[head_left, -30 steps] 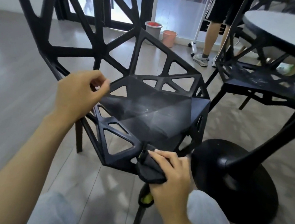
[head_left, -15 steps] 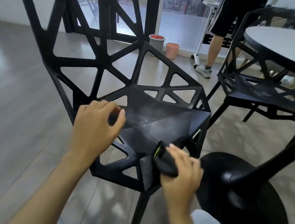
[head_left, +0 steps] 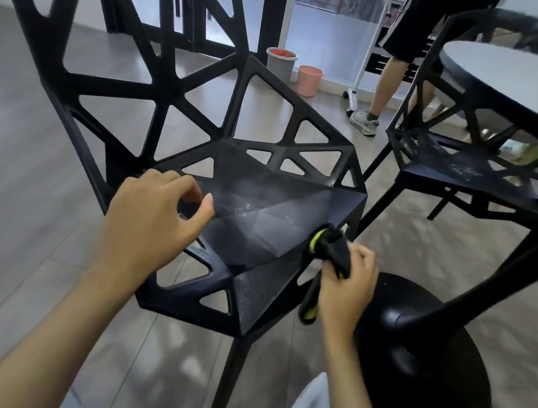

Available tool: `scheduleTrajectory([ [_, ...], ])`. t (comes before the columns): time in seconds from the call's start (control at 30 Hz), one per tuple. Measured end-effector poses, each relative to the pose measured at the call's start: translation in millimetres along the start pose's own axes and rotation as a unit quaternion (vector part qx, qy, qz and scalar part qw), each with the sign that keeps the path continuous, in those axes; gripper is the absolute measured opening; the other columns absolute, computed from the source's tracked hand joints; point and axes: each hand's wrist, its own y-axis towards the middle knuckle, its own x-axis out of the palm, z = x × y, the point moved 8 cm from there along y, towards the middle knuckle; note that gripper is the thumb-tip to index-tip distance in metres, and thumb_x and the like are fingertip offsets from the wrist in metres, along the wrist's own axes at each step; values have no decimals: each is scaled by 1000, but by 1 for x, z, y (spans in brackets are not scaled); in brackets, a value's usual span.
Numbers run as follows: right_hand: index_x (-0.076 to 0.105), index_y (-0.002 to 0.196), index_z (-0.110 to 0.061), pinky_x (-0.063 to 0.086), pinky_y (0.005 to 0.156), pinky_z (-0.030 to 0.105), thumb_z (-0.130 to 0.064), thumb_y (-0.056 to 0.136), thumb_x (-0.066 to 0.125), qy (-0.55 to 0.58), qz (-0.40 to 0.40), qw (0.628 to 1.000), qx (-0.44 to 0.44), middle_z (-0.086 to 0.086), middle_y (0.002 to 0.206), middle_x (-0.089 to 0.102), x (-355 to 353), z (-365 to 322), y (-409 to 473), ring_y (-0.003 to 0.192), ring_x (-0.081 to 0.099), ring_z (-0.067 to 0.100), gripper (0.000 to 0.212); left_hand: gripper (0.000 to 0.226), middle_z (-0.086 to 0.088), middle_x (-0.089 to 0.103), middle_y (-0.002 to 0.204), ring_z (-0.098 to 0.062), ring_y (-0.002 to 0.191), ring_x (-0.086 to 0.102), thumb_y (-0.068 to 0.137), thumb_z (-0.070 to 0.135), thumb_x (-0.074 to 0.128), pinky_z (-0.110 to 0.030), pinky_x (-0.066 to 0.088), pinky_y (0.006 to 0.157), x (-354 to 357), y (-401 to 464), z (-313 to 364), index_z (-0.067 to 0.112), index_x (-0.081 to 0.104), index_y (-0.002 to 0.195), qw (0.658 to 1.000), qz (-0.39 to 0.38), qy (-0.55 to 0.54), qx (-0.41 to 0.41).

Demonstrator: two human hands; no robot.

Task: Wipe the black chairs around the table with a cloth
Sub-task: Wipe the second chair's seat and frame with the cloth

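A black lattice chair (head_left: pixel 256 236) stands in front of me, its dusty seat facing up. My left hand (head_left: pixel 151 222) rests on the seat's left side with fingers curled around a strut of the frame. My right hand (head_left: pixel 349 284) holds a black cloth (head_left: pixel 332 247) with a yellow-green edge, pressed against the seat's right rim. A strip of the cloth hangs down below that hand. A second black chair (head_left: pixel 472 170) stands at the right, pushed under the table (head_left: pixel 533 85), with pale dust marks on its seat.
The table's black pedestal base (head_left: pixel 426 381) sits on the floor close to the chair's right leg. A person (head_left: pixel 400 49) stands beyond the chairs near a white wheeled stand. A grey bucket (head_left: pixel 280 63) and a pink bucket (head_left: pixel 308 79) sit by the glass door.
My right hand has slid the cloth from the seat's front corner up along its right rim. My left hand moved from the back frame down onto the seat's left side.
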Motion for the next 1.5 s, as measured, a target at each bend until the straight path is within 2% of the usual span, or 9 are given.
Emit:
scheduleTrajectory([
  [0.13,74,115,-11,42,92,18,0,82,75,16,-25,997,-74,-2,115,58,-6,-21,-50,103,53,19,35,25,10,64,78,-12,76,53,96,41,64,-32,39,71,1,-1,1,23,66,78,1000,-3,4,4],
  [0.27,68,116,-14,46,87,29,4,80,68,-10,-61,996,-58,-2,113,54,6,1,22,106,56,25,41,31,13,64,80,-12,76,54,98,49,56,-34,43,71,6,-2,3,26,65,79,999,-24,16,24],
  [0.37,62,111,-19,46,77,29,-6,91,62,-75,-81,994,18,-5,108,49,24,30,96,104,57,27,24,35,18,57,78,-8,72,46,94,58,52,-31,38,71,15,-3,10,28,67,82,995,-56,52,65],
  [0.47,61,110,-21,49,85,41,-12,95,58,-107,-66,991,38,-3,112,50,29,35,121,111,53,26,18,35,18,59,79,-7,73,47,93,60,52,-29,38,72,14,-4,11,30,67,83,995,-59,43,70],
  [0.7,59,116,-18,39,79,34,-9,84,69,-106,-69,992,-29,0,111,46,6,12,38,105,46,21,34,35,16,63,82,-12,79,59,94,60,50,-35,47,73,9,-3,9,30,66,83,997,-48,16,54],
  [0.9,54,123,-21,43,82,38,-16,99,55,-171,-110,979,-10,5,122,48,47,34,147,113,49,30,25,37,18,64,90,-12,88,59,95,60,48,-32,42,81,30,-2,24,31,70,94,985,-103,66,121],
  [1.07,58,125,-21,46,91,49,-14,99,47,-206,-131,969,40,13,125,53,70,54,215,115,50,43,28,34,18,64,86,-10,85,57,95,60,49,-28,39,77,29,0,23,33,69,92,989,-89,55,103],
  [1.33,68,113,-33,37,72,32,-24,89,69,-204,-163,954,-149,-6,104,54,55,-30,97,92,44,22,26,33,19,62,84,-7,80,54,94,60,49,-26,34,74,24,2,21,33,67,88,992,-80,51,84],
  [1.5,56,130,-29,47,83,42,-27,95,61,-275,-221,930,-106,7,121,55,87,-4,164,112,52,36,35,34,19,64,84,-7,80,55,94,60,50,-28,39,72,26,3,22,32,69,88,991,-91,59,81],
])
